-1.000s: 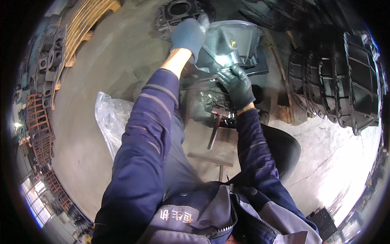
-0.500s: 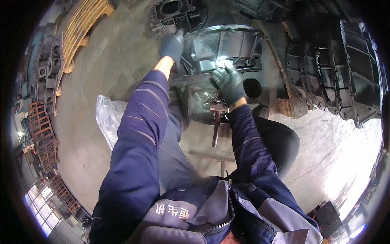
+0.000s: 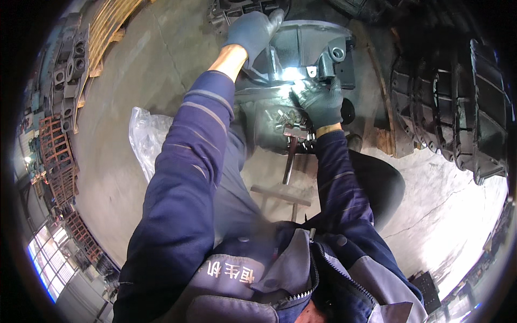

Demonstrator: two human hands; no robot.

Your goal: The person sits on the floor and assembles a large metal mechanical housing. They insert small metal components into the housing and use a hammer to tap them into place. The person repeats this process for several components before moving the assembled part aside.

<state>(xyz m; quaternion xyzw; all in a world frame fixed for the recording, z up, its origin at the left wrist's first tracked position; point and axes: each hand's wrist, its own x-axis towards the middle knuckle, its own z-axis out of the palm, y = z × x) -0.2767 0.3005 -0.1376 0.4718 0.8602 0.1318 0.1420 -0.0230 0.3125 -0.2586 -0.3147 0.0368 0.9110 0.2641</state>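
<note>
"So, where does the casting (image 3: 301, 46) sit, and how are your hands placed?"

"It stands at the far side, just beyond the loose metal fittings (image 3: 285, 116). My left hand (image 3: 250, 32) lies at its left end, thumb stuck out, the other fingers mostly out of view, so I cannot tell whether they grip it. My right hand (image 3: 326, 102) is by the near edge, partly open, its fingers reaching away from me; it is too dim to tell whether it has hold of anything."

"How would you do this part well?"

"I'd judge that so broad a piece wants bracing from the left before the right fingers press or feel along the near side, fingertips out from underneath. Bright light falls there, which should help checking. The hammer (image 3: 291, 151) rests with its head beside the fittings and its handle toward me; I'd lift my right wrist clear, since a careless sweep could knock it."

"And containers?"

"A clear plastic bag (image 3: 144, 140) slumps on the floor (image 3: 118, 113) to the left; I see creases and glare, nothing certain inside. Farther left, rusty lattice frames (image 3: 56, 153) look crate-like, too small to read. The fittings sit heaped on a dark surface (image 3: 264, 137); whether it has a rim, I can't tell."
</note>
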